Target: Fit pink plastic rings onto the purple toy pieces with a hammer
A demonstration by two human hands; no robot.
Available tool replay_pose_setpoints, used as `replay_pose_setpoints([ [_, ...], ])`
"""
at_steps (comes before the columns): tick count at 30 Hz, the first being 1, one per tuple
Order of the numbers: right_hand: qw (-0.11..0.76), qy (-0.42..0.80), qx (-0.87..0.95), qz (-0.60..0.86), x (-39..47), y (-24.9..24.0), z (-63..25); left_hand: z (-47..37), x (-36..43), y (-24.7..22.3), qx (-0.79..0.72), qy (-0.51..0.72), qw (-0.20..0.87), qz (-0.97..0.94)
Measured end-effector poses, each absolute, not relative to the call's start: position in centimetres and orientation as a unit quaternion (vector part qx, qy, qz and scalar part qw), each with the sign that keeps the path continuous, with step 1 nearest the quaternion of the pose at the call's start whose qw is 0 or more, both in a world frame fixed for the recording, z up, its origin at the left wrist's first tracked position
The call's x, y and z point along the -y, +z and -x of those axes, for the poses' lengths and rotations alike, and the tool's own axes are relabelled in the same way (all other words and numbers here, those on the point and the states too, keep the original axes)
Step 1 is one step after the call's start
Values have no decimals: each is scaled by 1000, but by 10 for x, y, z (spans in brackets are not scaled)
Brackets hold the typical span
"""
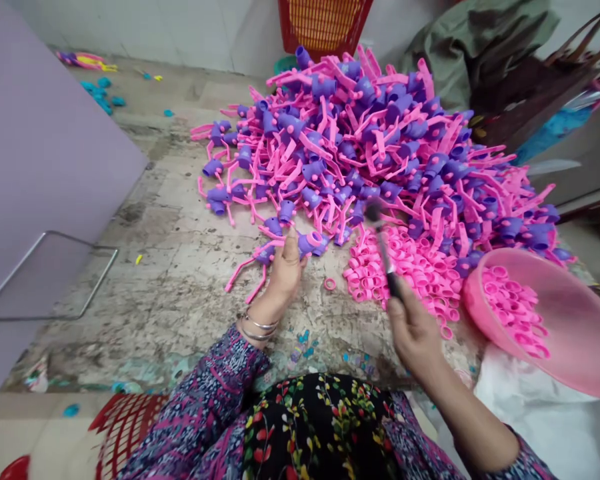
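My left hand [286, 267] is closed around a purple and pink plastic piece [309, 243], holding it low over the worn tabletop, with a pink ring at the piece's end. Another piece with two pink legs [264, 253] lies just left of the fingers. My right hand [414, 327] grips a hammer [389, 263] by its black handle; its dark head is blurred and raised above the parts. Between the hands lies a single pink ring [329, 284]. Behind the hammer spreads a pile of pink rings [415, 260].
A large heap of purple and pink parts [350, 140] fills the back. A pink bowl [580, 320] with rings stands at the right. At the left are a lilac panel [40, 147] and a wire handle [100, 280]. A red basket [325, 27] stands behind the heap.
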State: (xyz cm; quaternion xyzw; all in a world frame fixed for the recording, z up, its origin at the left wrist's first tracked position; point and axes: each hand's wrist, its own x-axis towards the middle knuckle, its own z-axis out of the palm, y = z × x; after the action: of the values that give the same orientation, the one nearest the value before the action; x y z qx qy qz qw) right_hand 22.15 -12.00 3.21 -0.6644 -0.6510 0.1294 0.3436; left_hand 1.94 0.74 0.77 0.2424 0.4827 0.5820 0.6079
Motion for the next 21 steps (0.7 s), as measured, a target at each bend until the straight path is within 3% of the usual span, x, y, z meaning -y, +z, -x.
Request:
replay_pose_setpoints([
  [3,273,181,694,642,121,32,-219,-19,-7,6,-485,585,600,-249],
  [8,350,100,633,683,122,37,-219,-20,-7,4,-492,592,578,-271],
  [12,287,192,690,636,123,37,-219,-19,-6,2,-507,581,574,-275],
  [17,341,158,619,689,123,35,-222,-18,-6,-1,-507,579,552,-323],
  [21,275,209,681,646,121,34,-222,-17,-7,-8,-533,570,529,-332],
])
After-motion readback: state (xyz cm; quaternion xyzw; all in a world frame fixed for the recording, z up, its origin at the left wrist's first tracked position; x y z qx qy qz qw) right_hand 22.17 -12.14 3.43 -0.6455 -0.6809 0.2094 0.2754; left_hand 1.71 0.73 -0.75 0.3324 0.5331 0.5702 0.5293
